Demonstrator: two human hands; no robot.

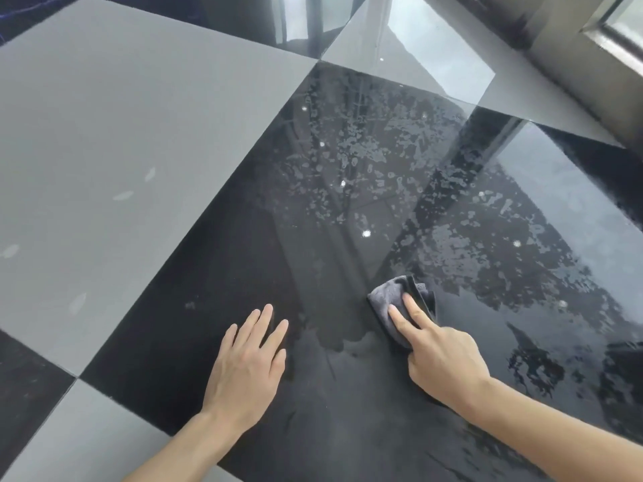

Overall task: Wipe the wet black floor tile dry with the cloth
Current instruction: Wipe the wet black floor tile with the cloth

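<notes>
Tile (243, 273) far half beaded; right hand (442, 353) pinches cloth (389, 297), left hand (248, 360) flat, open. Overlap strokes outward.

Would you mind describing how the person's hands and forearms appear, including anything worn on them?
Both the left hand and the right hand are bare: no gloves, rings, watch or bracelet are visible. The forearms are uncovered as far as the frame's lower edge, with no sleeve in view. The fingernails look short and unpainted. No markings show.
</notes>
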